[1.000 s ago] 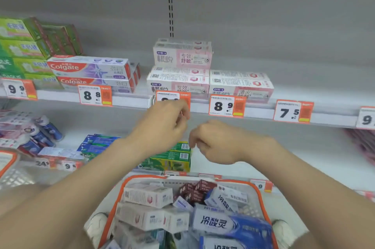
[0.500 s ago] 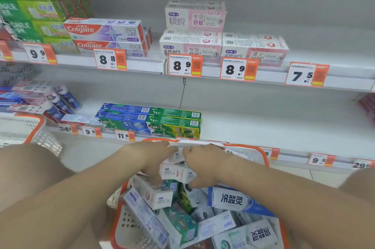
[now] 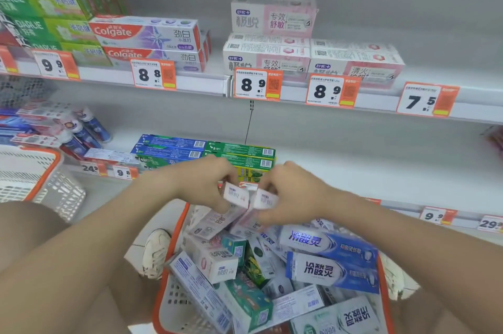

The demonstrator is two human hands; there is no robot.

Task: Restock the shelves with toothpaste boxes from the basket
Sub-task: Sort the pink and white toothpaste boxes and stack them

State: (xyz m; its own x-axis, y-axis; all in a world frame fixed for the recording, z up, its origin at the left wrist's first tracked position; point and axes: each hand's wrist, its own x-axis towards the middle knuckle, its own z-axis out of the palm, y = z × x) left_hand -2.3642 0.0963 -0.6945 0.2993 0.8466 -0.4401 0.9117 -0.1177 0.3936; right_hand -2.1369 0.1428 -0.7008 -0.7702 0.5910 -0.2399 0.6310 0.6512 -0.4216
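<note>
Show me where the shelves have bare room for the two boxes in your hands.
Upper shelf: bare from the pink boxes rightward, behind the 7.5 tag. Lower shelf: bare right of the green boxes. Crowded: both left ends, around the Colgate boxes and the blue bottles; the basket is packed.

To your left stands a second white basket [image 3: 65, 195] with an orange rim, a white shoe [image 3: 156, 253] rests on pale floor [image 3: 109, 197], and orange price tags read 8.9 [image 3: 257, 85] and 7.5 [image 3: 427, 99].
</note>
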